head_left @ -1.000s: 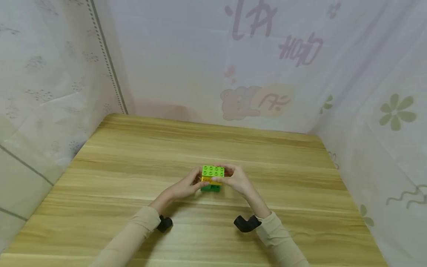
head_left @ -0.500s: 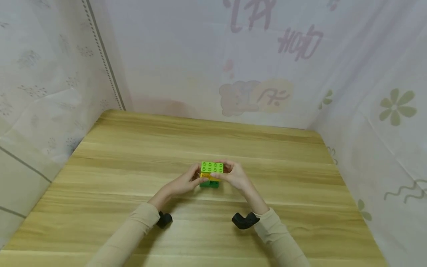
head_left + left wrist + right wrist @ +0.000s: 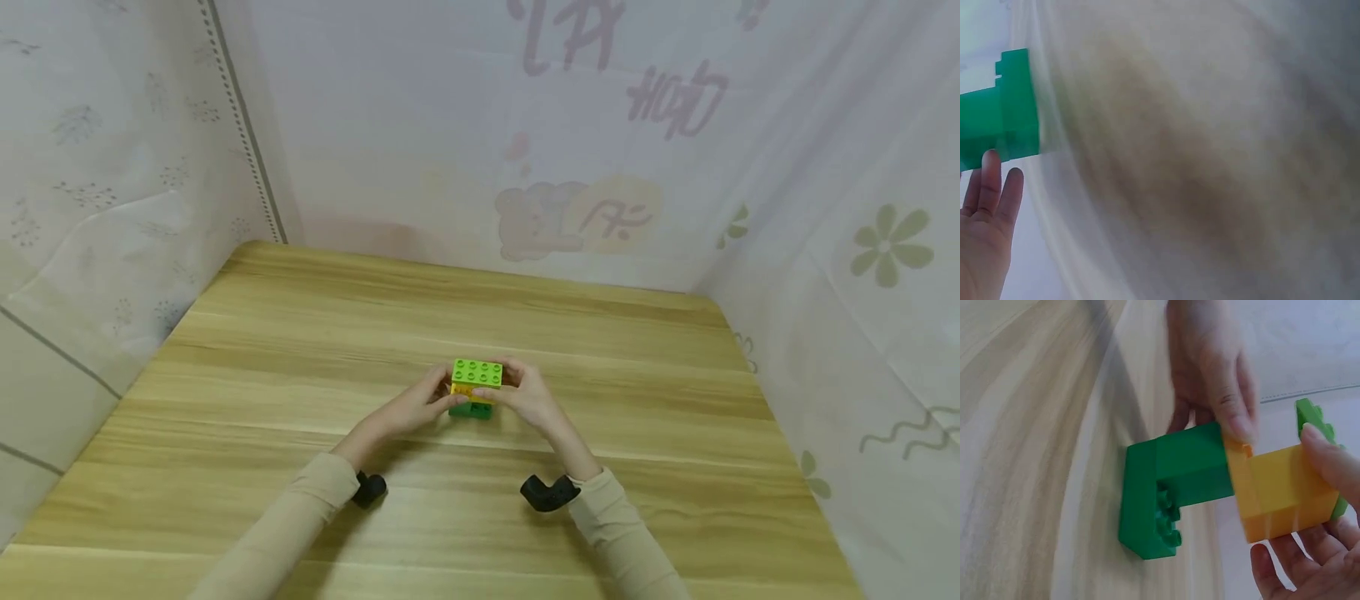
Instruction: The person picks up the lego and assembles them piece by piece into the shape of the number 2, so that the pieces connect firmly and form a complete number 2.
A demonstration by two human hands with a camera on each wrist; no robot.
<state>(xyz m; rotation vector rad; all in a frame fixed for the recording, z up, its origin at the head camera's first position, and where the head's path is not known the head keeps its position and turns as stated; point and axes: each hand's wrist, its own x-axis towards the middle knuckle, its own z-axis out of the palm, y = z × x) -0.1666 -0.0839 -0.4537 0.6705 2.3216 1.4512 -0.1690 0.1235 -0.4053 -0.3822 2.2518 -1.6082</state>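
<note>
In the head view, a stack of toy building bricks is between both hands at the table's middle. On top is a light green brick [image 3: 477, 372] with studs up. Below it are yellow-orange bricks [image 3: 1291, 494], then dark green bricks [image 3: 1191, 465] forming a step with bare studs on the lowest one. My left hand [image 3: 408, 411] pinches the stack from the left, its thumb by the orange and green seam. From the right, my right hand [image 3: 531, 400] grips the yellow brick, thumb in front. Only the dark green bricks [image 3: 1016, 106] and left fingers appear in the left wrist view.
The wood-grain table [image 3: 300, 317] extends around the hands. Patterned pale curtains [image 3: 420, 125] hang behind and at both sides. Black wrist mounts [image 3: 550, 493] stick out inward beneath each sleeve.
Both hands keep their hold on the brick stack with little visible movement. The head view has shifted slightly, so the table and stack sit a little higher in it.
</note>
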